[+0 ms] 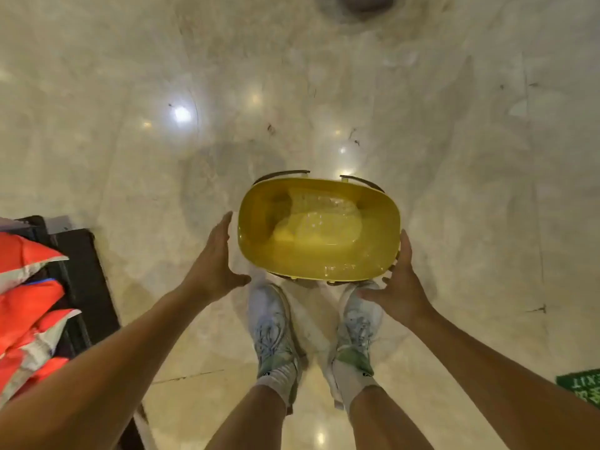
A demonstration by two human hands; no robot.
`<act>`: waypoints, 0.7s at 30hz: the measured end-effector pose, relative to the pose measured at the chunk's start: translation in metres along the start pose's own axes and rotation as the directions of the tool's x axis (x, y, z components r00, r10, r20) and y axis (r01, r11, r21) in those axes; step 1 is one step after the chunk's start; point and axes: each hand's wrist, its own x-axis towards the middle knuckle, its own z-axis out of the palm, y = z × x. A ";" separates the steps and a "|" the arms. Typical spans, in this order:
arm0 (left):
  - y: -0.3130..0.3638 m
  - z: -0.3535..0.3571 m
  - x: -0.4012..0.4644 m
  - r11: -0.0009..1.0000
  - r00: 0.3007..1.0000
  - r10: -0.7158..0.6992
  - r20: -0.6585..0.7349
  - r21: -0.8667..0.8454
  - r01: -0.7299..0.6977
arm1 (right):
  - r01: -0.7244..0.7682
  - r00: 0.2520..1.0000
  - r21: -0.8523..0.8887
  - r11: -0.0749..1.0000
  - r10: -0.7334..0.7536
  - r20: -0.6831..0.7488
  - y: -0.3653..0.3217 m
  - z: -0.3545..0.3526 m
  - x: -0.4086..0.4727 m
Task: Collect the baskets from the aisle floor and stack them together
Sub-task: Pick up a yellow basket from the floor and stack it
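Note:
A yellow plastic basket (pixel 319 228) stands on the marble floor just in front of my feet, its dark handles folded down along the far rim. My left hand (pixel 216 259) hovers at the basket's left side, fingers straight, a small gap from the wall. At the right near corner, my right hand (pixel 397 280) has its fingers stretched along the basket's rim and seems to touch it. The basket looks empty.
A dark shelf base (pixel 86 261) with red and white packets (pixel 26 297) stands at the left. My two shoes (pixel 276 326) are right behind the basket. A green exit sign sticker (pixel 582 386) lies on the floor at the right. A dark round object (pixel 367 3) sits at the top edge.

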 end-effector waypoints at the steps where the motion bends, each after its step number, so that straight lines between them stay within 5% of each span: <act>1: -0.008 0.007 0.009 0.998 0.999 0.041 -0.011 -0.048 -0.042 | 0.015 1.000 -0.001 1.000 -0.015 -0.027 0.006 0.004 0.007; 11: 0.010 0.006 0.011 0.967 0.977 0.200 -0.072 -0.144 -0.208 | 0.143 0.988 0.138 0.980 -0.149 0.034 -0.001 0.002 0.010; 21: 0.140 -0.164 -0.139 0.928 0.950 0.271 -0.153 -0.221 -0.300 | 0.248 0.965 0.048 0.968 -0.251 0.077 -0.216 -0.072 -0.144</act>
